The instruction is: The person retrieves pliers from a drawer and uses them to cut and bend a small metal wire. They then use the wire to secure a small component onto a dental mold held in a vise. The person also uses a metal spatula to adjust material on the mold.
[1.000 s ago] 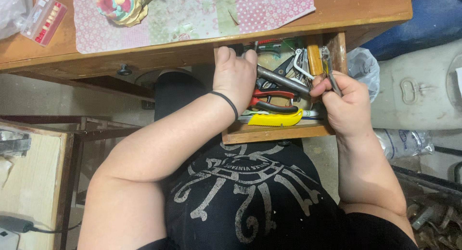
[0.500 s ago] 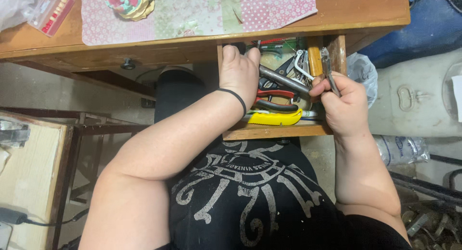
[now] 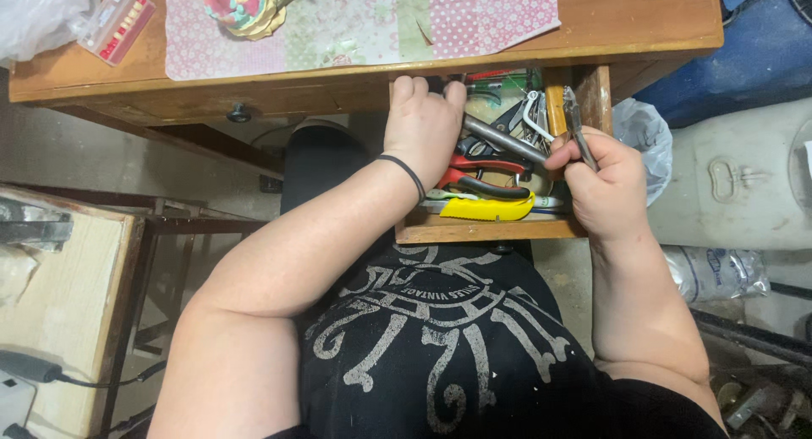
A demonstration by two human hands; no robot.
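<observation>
— While seated at the wooden worktop (image 3: pixel 643 16), what does the right hand (image 3: pixel 605 185) hold?
— Small metal pliers (image 3: pixel 579 134), fingers clamped on the handles, above the open drawer's (image 3: pixel 486 229) right edge.
— And the left hand (image 3: pixel 423 126)?
— Fingers together, pressed flat on tools at the drawer's left side, beside red-handled pliers (image 3: pixel 486 175) and a yellow utility knife (image 3: pixel 486 207).
— Farther back?
— A patchwork cloth (image 3: pixel 381 20) covers the worktop.

Wood desk (image 3: pixel 643 20) w/ patchwork cloth (image 3: pixel 364 20), pill pack (image 3: pixel 117 20).
</observation>
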